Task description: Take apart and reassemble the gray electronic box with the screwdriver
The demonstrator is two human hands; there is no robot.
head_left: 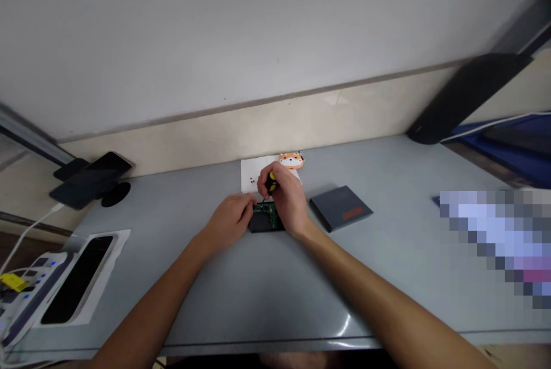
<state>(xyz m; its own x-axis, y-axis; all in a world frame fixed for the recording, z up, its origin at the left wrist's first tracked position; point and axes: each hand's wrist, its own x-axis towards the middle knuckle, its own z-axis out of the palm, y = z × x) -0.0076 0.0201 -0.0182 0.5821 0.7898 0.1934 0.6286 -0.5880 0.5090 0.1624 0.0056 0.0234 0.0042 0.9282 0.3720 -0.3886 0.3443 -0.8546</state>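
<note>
A small dark device with a bare green circuit board (272,217) lies flat on the table in front of me. My left hand (230,220) grips its left edge, fingers held together. In my right hand (289,197) is a screwdriver (271,183) with a black and yellow handle, held upright with its shaft pointing down at the board. The right hand covers the device's right end, and the exact spot under the tip is hard to make out. Just behind, several tiny dark pieces, like screws (252,180), rest on a white sheet of paper (248,167).
An orange and white animal-face item (291,160) sits at the paper's back right. Right of the device lies a dark grey flat case (342,209). At left are a phone on a stand (92,179), another phone (80,280) and a power strip (37,291). A black column (469,96) stands back right.
</note>
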